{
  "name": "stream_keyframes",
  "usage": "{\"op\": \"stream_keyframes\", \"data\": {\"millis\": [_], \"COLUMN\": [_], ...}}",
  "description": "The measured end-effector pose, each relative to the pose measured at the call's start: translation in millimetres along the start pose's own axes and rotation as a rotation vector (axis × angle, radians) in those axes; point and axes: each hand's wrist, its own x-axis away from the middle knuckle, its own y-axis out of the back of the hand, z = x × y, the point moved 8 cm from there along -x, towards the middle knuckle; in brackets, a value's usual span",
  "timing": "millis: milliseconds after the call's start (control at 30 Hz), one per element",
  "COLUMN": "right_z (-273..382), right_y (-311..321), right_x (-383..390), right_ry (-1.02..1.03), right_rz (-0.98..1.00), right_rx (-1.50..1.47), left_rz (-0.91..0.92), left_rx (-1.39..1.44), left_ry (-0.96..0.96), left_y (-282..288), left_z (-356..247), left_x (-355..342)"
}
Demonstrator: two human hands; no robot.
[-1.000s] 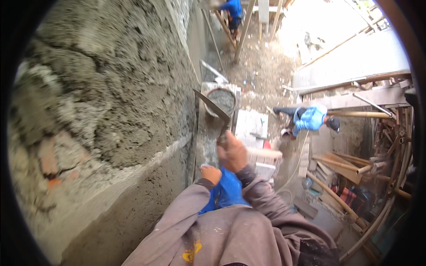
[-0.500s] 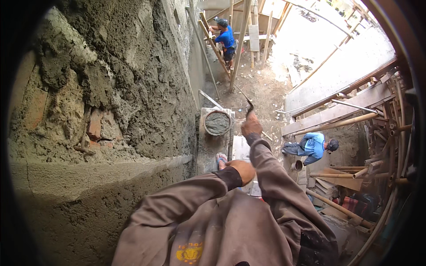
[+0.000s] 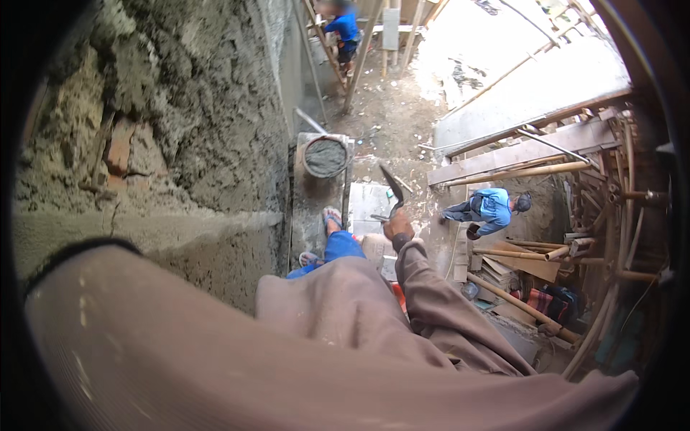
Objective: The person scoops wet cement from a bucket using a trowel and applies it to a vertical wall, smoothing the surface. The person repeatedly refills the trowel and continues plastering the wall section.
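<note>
My right hand is closed around the handle of a trowel, its narrow blade pointing away from me. Up and ahead of that hand is a round bucket of wet grey mortar, standing on a narrow platform. Across the lower left, my left sleeve passes close in front of the camera toward the wall; the hand beyond its dark cuff does not show. Rough, partly plastered wall rises on my left, with red brick exposed in it.
My sandalled feet stand on the high platform beside the wall. Below right, a person in light blue holds a dark container. Another in blue stands by slanted timbers. Bamboo poles and planks crowd the right.
My left arm has swung out to the left toward the wall, and its hand has left the picture. The right hand has drawn back nearer my body with the trowel. The view has shifted.
</note>
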Motion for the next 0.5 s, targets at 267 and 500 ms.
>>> {"op": "stream_keyframes", "data": {"millis": [267,500], "right_z": [-86.2,-22.7], "right_y": [37.7,-13.5], "right_x": [17.6,-4.9], "right_ry": [-0.124,0.236], "right_rz": [-0.094,0.132], "right_rx": [-0.094,-0.203], "left_rz": [-0.087,-0.153], "left_rx": [0.0,0.054], "left_ry": [-0.027,0.026], "left_y": [-9.7,-2.3], "left_z": [-22.6,-14.2], "left_x": [-17.7,-3.7]}}
